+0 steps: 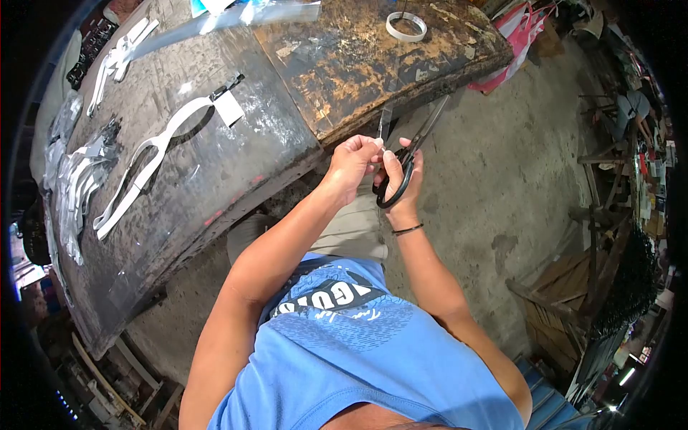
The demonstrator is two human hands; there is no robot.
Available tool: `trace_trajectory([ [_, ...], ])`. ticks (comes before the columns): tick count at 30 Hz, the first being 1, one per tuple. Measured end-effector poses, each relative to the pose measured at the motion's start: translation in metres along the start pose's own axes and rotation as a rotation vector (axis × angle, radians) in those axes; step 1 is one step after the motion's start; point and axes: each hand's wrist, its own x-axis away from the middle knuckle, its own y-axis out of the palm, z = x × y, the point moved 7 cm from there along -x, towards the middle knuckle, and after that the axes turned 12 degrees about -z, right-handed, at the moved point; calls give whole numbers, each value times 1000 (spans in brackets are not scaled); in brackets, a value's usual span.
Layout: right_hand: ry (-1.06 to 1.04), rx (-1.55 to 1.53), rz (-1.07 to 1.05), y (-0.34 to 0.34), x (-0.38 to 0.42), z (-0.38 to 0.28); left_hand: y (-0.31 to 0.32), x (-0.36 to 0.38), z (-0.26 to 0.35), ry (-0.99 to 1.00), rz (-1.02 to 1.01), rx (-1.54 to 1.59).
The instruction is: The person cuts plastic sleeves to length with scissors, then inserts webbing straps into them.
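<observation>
My right hand point(403, 180) is wrapped round the black handles of a pair of scissors point(407, 166), whose blades point up and to the right. Close beside it, my left hand point(350, 168) is closed in a pinch on the end of a narrow clear strip of tape point(385, 123). The strip runs up over the table's edge toward a roll of tape point(390, 27) with a whitish ring. Both hands are just off the near edge of the worktable point(301, 136), and their fingertips almost meet.
A white strap point(162, 140) with a black clip and a square tag point(228, 108) lies on the table. More white straps point(118, 61), clear plastic wrapping point(82, 179) and a long clear plastic sheet point(222, 25) are farther left. A pink bag point(517, 43) stands past the right corner.
</observation>
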Motion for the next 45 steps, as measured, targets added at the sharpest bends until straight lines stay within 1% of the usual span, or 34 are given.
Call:
trace_trajectory([
  [1, 47, 57, -26, -4, 3, 1, -1, 1, 3, 46, 55, -46],
  [2, 14, 181, -68, -13, 3, 1, -3, 3, 7, 92, 110, -94],
  [3, 63, 185, -131, -17, 5, -2, -6, 4, 6, 87, 114, -92],
  [5, 250, 132, -264, -40, 4, 0, -9, 4, 7, 86, 78, -110],
  [7, 276, 399, -470, -52, 8, -22, -13, 6, 9, 78, 76, -111],
  [9, 458, 566, -629, -66, 7, -37, -13, 7, 9, 68, 38, -122],
  [11, 544, 654, -709, -76, 6, -46, -15, 5, 7, 61, 32, -140],
  [12, 545, 655, -707, -83, 2, -50, -15, 5, 6, 57, 28, -160],
  [14, 611, 711, -774, -89, -1, -49, -16, 5, 6, 68, 32, -177],
  [17, 618, 757, -803, -85, -10, -52, -15, 5, 9, 90, 36, -202],
  [18, 664, 724, -809, -77, -11, -57, -15, 5, 9, 100, 35, -210],
  [24, 660, 797, -850, -62, -18, -64, -15, 6, 11, 128, 35, -240],
  [34, 661, 828, -848, -56, -21, -68, -14, 7, 12, 138, 31, -271],
  [37, 628, 833, -845, -57, -22, -66, -13, 8, 14, 125, 47, -279],
  [39, 597, 847, -795, -67, -24, -58, -15, 9, 12, 117, 66, -306],
  [40, 576, 841, -801, -67, -23, -59, -18, 9, 12, 141, 53, -287],
  [41, 584, 812, -835, -69, -20, -59, -22, 11, 10, 145, 46, -321],
  [43, 624, 693, -830, -76, -14, -53, -29, 21, 12, 146, 63, -533],
  [44, 638, 685, -822, -80, -10, -51, -33, 29, 10, 130, 59, -530],
  [45, 648, 708, -805, -85, -7, -50, -31, 40, 18, 188, 92, -874],
])
